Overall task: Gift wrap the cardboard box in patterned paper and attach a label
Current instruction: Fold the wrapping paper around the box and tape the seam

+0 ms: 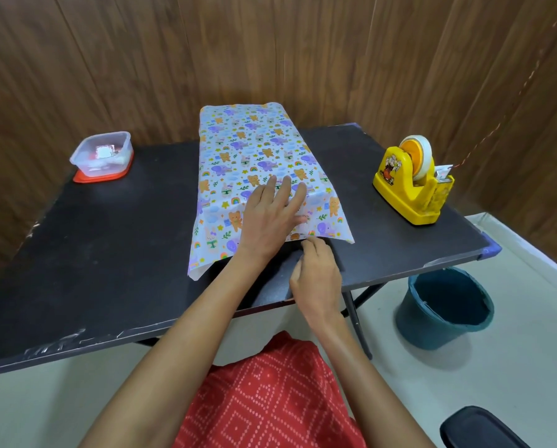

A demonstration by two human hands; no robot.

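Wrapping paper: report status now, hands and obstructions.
Left hand flat on patterned paper draped over box. Right hand pinching near paper edge. Tape dispenser clear, right.

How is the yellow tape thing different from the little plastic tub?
The tape dispenser is solid yellow with a cartoon picture; the tub is see-through, so you can see small things inside. The dispenser stands on the table's right side; the tub sits at the far left, on a red lid. The dispenser holds a tape roll on top. Both are plastic and untouched by either hand.
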